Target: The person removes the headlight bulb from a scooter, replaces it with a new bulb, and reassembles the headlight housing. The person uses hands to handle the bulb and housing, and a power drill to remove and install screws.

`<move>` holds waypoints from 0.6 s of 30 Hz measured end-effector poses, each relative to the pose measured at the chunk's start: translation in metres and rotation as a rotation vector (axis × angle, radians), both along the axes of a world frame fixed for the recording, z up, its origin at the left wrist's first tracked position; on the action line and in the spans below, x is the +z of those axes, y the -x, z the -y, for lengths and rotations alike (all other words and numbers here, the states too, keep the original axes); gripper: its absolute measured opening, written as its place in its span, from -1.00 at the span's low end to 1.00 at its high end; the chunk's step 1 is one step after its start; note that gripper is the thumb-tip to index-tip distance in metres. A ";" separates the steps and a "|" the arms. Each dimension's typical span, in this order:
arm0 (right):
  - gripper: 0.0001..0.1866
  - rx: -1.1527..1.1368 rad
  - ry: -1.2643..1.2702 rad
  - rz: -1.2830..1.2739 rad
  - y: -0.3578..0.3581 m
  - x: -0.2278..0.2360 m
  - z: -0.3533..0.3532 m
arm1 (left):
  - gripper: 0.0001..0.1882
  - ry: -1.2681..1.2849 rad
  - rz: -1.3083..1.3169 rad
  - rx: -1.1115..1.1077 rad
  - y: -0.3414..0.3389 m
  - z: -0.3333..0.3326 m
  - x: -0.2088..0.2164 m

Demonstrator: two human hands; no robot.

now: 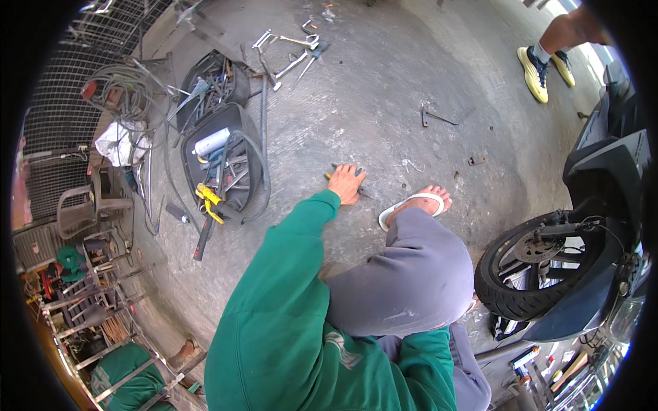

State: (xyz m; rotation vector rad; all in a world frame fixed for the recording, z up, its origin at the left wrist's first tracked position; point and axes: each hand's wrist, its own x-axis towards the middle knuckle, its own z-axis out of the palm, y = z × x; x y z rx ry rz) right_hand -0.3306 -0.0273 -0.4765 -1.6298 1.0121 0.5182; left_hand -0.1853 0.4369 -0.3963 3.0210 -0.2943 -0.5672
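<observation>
On the concrete floor in front of me, my left hand point(347, 185) is lowered with its fingers curled over a slim hand tool point(327, 176). Yellow and dark parts of the tool stick out beside the fingers, and a thin dark tip shows past the palm. Its exact kind is covered by the hand. The green right sleeve point(426, 359) goes down behind my bent knee, so my right hand is hidden. My foot in a white flip-flop point(384, 218) is planted just right of the left hand.
Left of the hand lie two black tool bins point(258, 154), with yellow-handled pliers point(209, 200) at the near one's edge. Wrenches point(291, 66) lie farther off. A motorcycle wheel point(490, 274) stands at right. Another person's shoe point(533, 74) shows at far right.
</observation>
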 end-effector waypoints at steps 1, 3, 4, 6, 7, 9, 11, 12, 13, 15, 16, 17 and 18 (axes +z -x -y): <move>-0.64 0.001 -0.006 0.002 -0.003 0.001 -0.004 | -0.48 0.079 -0.014 0.047 0.006 -0.006 0.008; -0.65 0.004 -0.020 0.011 -0.009 0.001 -0.013 | -0.46 0.229 -0.072 0.155 0.015 -0.024 0.026; -0.65 0.006 -0.026 0.014 -0.011 0.001 -0.016 | -0.45 0.443 -0.153 0.296 0.021 -0.035 0.036; -0.65 0.011 -0.028 0.022 -0.015 0.000 -0.021 | -0.43 0.927 -0.282 0.568 0.036 -0.059 0.056; -0.65 0.011 -0.031 0.026 -0.018 -0.001 -0.023 | -0.42 1.086 -0.341 0.670 0.046 -0.075 0.069; -0.65 0.012 -0.031 0.032 -0.023 -0.003 -0.026 | -0.43 1.357 -0.376 0.777 0.072 -0.119 0.103; -0.65 0.006 -0.038 0.034 -0.025 -0.005 -0.031 | -0.43 1.608 -0.287 0.836 0.102 -0.167 0.146; -0.65 -0.001 -0.044 0.033 -0.025 -0.006 -0.033 | -0.42 1.596 -0.224 0.843 0.115 -0.195 0.172; -0.65 -0.002 -0.047 0.032 -0.024 -0.007 -0.033 | -0.44 1.528 -0.176 0.897 0.128 -0.222 0.200; -0.65 -0.005 -0.046 0.027 -0.021 -0.008 -0.029 | -0.47 1.257 0.036 1.180 0.141 -0.258 0.244; -0.65 -0.004 -0.044 0.023 -0.017 -0.007 -0.026 | -0.38 1.177 -0.042 1.096 0.134 -0.275 0.265; -0.66 -0.011 -0.039 0.020 -0.013 -0.006 -0.022 | -0.33 0.693 0.222 0.988 0.121 -0.275 0.270; -0.66 -0.015 -0.035 0.007 -0.006 -0.004 -0.015 | -0.29 0.245 0.424 0.883 0.105 -0.266 0.266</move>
